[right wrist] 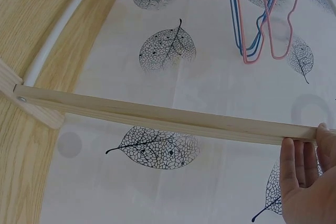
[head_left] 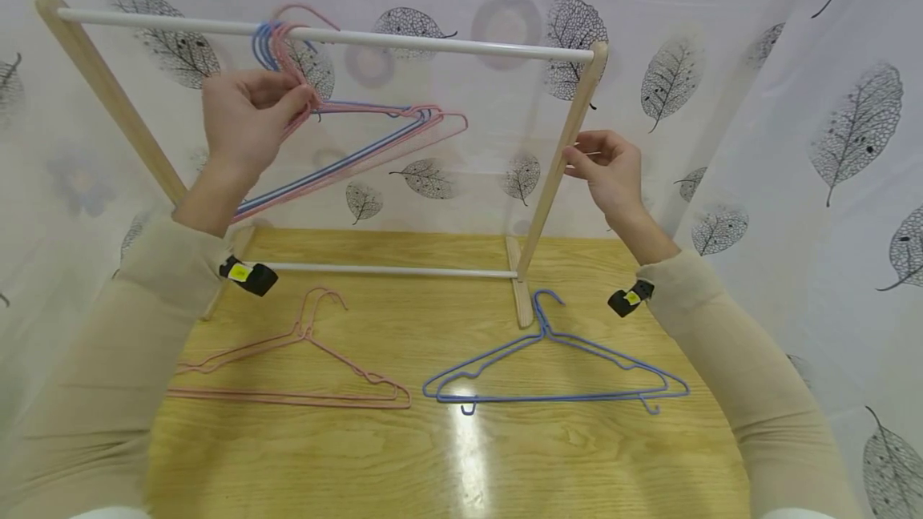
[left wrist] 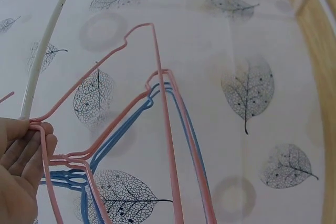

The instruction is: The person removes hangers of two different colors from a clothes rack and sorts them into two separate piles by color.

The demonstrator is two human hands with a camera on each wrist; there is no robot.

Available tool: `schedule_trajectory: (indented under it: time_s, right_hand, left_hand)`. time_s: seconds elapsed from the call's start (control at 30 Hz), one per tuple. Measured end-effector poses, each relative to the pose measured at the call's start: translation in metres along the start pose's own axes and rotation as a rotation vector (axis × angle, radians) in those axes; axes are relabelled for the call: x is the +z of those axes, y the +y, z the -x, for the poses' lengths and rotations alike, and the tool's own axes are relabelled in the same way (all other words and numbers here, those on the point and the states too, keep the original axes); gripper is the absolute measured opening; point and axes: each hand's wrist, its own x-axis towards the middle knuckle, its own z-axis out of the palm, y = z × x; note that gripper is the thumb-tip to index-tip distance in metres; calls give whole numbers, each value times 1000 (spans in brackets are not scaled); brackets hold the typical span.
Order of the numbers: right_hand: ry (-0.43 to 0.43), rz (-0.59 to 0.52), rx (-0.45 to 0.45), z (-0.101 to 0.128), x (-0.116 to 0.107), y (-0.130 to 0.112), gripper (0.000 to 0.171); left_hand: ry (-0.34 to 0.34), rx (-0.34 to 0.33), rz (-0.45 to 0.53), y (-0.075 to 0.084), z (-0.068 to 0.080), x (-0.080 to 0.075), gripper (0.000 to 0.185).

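Observation:
A drying rack with a white top rail [head_left: 433,42] and wooden legs stands on the wooden table [head_left: 461,463]. Several pink and blue wire hangers [head_left: 360,154] hang at the rail's left end. My left hand [head_left: 299,98] pinches the neck of a pink hanger [left wrist: 160,103] just under the rail, and the wire crosses my fingertips [left wrist: 31,135] in the left wrist view. My right hand [head_left: 580,152] grips the rack's right wooden leg [head_left: 558,175] about halfway up. In the right wrist view its fingers [right wrist: 302,161] lie against that leg [right wrist: 157,116].
Pink hangers [head_left: 288,399] lie flat on the table at the front left, blue hangers [head_left: 555,399] at the front right. The rack's lower white bar [head_left: 389,271] runs between its feet. A leaf-patterned white curtain [head_left: 793,142] closes off the back and both sides.

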Motion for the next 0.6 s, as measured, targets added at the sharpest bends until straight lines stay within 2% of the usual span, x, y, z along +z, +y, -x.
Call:
schedule_trajectory:
  time_s: [0.2, 0.27, 0.33, 0.4, 0.5, 0.6]
  right_hand:
    - [0, 7, 1, 0, -1, 1, 11]
    - [-1, 5, -2, 0, -1, 1, 11]
    - [-1, 2, -4, -1, -1, 1, 11]
    - [-1, -1, -3, 0, -1, 1, 11]
    - [0, -3, -1, 0, -1, 2, 11]
    - [0, -5, -1, 0, -1, 2, 11]
  left_hand:
    - [-106, -13, 29, -12, 19, 0, 17]
    - [-136, -11, 1, -19, 25, 1, 18]
    - [-162, 0, -79, -25, 32, 1, 21]
    - [-197, -6, -100, -32, 38, 2, 22]
    - [-250, -35, -125, -43, 49, 3, 24]
    - [-309, -85, -95, -55, 59, 3, 24]
